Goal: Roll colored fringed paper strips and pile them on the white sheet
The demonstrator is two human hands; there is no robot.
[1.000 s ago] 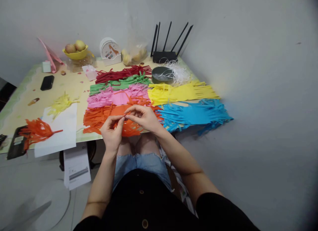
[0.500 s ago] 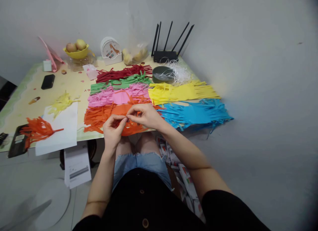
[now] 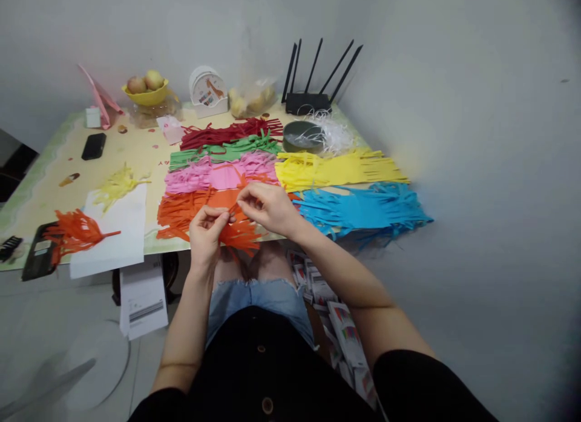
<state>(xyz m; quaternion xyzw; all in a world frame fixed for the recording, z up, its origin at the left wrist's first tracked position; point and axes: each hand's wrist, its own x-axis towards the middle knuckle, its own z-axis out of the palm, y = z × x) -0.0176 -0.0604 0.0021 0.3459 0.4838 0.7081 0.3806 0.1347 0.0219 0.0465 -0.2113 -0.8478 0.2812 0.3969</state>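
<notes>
My left hand and my right hand pinch a thin twisted stem of orange paper between them, above the table's front edge. An orange tassel with fringed strips hangs just below my fingers. Behind the hands lies a stack of orange fringed paper, with pink fringed paper beyond it. Blue fringed paper is right of my right hand. A finished-looking orange tassel and a yellow tassel lie to the left, partly over a white sheet.
Yellow, green and dark red fringed paper lie further back. A dark round tin, white string, a black router, a fruit bowl and a phone stand or lie on the table. A wall bounds the right.
My right hand has moved slightly up and right, away from my left fingertips, exposing the orange stem between them. The tassel's fringe now shows more below my hands. The view has shifted a little.
</notes>
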